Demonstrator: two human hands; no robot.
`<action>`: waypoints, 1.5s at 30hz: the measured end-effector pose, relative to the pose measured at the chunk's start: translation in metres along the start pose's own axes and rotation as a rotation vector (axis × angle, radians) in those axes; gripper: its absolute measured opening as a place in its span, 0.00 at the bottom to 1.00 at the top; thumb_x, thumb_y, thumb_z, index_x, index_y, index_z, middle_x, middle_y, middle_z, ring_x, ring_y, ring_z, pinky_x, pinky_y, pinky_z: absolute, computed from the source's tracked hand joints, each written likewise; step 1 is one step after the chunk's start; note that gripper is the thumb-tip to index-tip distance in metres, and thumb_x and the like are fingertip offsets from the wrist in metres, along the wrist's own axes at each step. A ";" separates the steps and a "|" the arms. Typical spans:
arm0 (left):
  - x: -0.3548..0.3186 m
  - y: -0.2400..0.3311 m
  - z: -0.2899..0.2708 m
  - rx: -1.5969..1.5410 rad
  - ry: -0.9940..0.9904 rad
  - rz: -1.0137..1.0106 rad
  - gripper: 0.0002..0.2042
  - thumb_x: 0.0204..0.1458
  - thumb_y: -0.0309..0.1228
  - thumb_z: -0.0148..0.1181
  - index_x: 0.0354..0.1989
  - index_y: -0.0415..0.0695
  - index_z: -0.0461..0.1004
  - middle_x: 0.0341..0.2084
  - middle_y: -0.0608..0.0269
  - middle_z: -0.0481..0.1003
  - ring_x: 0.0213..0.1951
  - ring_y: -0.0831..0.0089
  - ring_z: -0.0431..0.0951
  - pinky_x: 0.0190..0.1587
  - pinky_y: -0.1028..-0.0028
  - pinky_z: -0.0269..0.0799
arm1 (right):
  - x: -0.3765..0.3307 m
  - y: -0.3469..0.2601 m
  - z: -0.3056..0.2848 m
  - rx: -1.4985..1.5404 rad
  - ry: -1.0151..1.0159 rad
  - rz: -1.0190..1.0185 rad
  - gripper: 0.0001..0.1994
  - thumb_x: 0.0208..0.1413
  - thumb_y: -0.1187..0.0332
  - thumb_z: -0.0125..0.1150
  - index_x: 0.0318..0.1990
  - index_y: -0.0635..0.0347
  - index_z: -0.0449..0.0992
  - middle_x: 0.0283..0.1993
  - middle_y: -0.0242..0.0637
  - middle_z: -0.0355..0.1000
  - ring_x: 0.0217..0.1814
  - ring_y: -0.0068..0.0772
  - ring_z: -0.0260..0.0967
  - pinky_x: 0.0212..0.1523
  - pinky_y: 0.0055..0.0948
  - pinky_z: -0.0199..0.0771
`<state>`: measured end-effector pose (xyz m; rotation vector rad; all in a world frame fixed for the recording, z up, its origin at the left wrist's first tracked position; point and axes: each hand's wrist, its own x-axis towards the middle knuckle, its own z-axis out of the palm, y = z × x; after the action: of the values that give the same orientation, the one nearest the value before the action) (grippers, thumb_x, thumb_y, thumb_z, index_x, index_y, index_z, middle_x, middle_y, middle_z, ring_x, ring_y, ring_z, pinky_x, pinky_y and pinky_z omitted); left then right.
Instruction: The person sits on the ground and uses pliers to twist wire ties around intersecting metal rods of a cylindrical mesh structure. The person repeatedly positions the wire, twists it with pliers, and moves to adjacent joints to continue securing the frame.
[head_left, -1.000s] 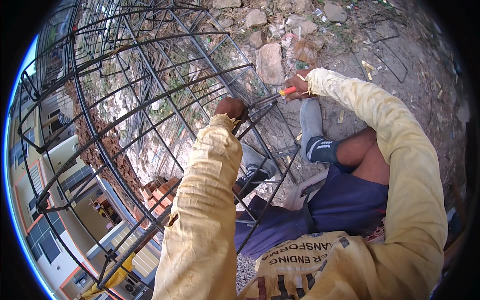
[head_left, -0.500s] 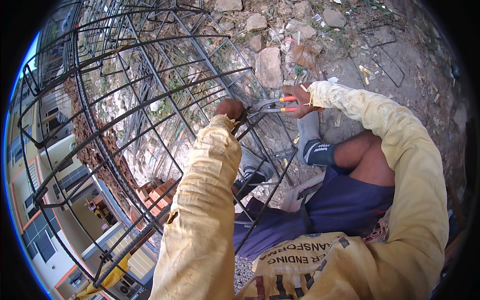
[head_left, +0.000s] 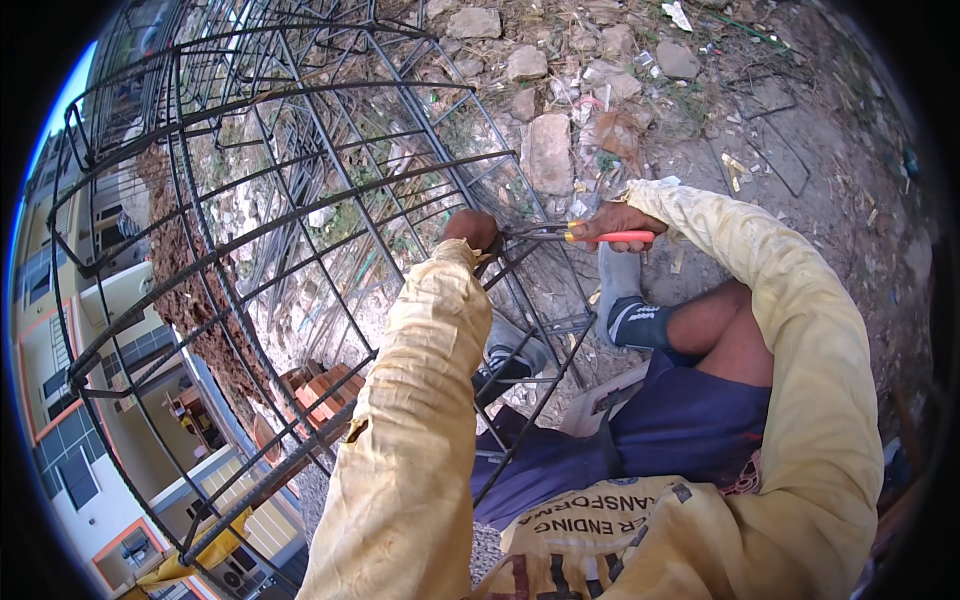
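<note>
My right hand [head_left: 615,220] is closed around pincers with red and yellow handles [head_left: 625,237]. Their handles are pressed close together, and the jaws point left to a crossing of bars beside my left hand. My left hand [head_left: 470,230] is closed on the rebar cage [head_left: 430,130] at that crossing, its fingers mostly hidden behind the knuckles. What exactly the jaws bite is too small to make out. Dark ribbed bars and thinner square stirrups form the cage, which extends from my lap to the far left.
My legs and grey boots [head_left: 621,275] are beside and under the cage's near end. Red bricks [head_left: 330,390] lie beyond the bars at the left. Stones [head_left: 548,153], scraps and a bent rod [head_left: 785,140] litter the ground ahead. Buildings [head_left: 90,470] stand at far left.
The pincer handles, spread apart before, have come together in my right hand, and the tool has turned slightly. My left hand stays at the same crossing. The whole view has shifted a little.
</note>
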<state>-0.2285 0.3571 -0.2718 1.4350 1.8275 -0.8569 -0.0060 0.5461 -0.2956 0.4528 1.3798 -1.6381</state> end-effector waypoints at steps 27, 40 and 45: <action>0.002 -0.008 0.004 0.082 -0.015 0.076 0.15 0.49 0.40 0.55 0.35 0.44 0.83 0.36 0.48 0.80 0.40 0.50 0.81 0.45 0.61 0.77 | -0.026 0.052 -0.076 -1.233 0.860 0.139 0.18 0.48 0.47 0.60 0.38 0.46 0.81 0.35 0.35 0.79 0.39 0.37 0.78 0.39 0.35 0.77; -0.082 0.175 -0.083 -0.632 0.822 -0.228 0.25 0.51 0.40 0.57 0.55 0.40 0.65 0.55 0.42 0.68 0.58 0.46 0.67 0.58 0.56 0.67 | -0.120 0.209 -0.138 -0.593 1.371 0.397 0.21 0.58 0.47 0.47 0.47 0.48 0.79 0.49 0.43 0.76 0.52 0.48 0.73 0.51 0.42 0.71; -0.094 0.190 -0.091 -0.452 0.356 0.054 0.19 0.52 0.40 0.55 0.49 0.41 0.73 0.46 0.46 0.76 0.49 0.50 0.75 0.53 0.57 0.71 | -0.146 0.179 -0.086 -0.232 1.178 0.075 0.23 0.57 0.51 0.55 0.52 0.59 0.75 0.48 0.46 0.75 0.52 0.42 0.73 0.47 0.40 0.72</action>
<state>-0.0345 0.4146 -0.1620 1.3876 2.0603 -0.1396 0.1914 0.6917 -0.3140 1.4383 2.2963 -1.0844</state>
